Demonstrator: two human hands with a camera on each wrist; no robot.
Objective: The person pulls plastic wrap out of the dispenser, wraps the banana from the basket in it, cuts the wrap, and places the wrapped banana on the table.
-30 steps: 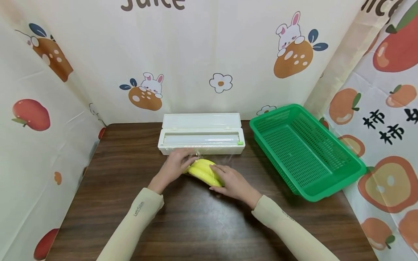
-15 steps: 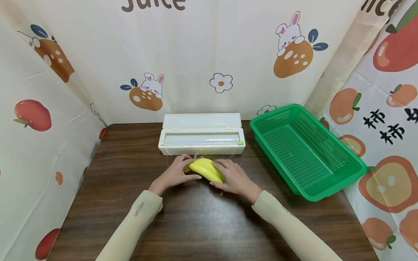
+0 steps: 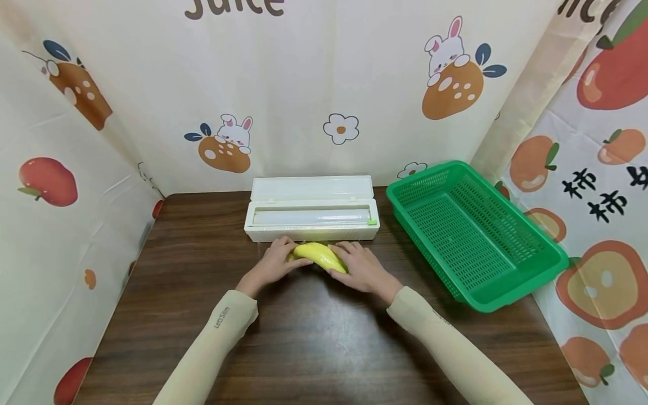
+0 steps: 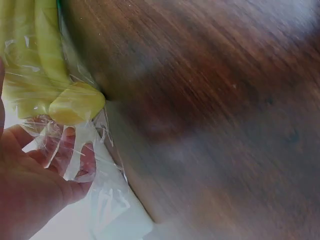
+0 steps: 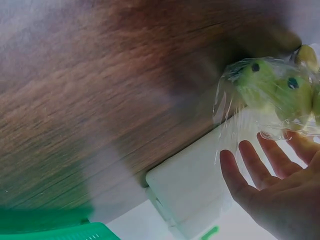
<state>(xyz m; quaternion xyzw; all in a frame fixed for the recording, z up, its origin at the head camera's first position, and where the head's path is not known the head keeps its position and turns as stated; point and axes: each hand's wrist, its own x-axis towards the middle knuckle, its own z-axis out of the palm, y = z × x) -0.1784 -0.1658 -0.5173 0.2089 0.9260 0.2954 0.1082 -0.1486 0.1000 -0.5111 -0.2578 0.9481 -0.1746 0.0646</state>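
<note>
- A bunch of glossy yellow bananas (image 3: 320, 256) lies between both sets of fingers: the left hand (image 3: 273, 261) grips the stem end, the right hand (image 3: 360, 269) cups the tips.
- The bunch has rolled and come closer to the long white plastic box (image 3: 336, 232) beyond the fingers; the wrapping seems part-done.
- The left-wrist view shows clear crinkled film (image 4: 107, 195) over the left fingers, hardly visible from the head.
- Only the right-wrist view shows dark banana tips under film beside the right fingers.
</note>
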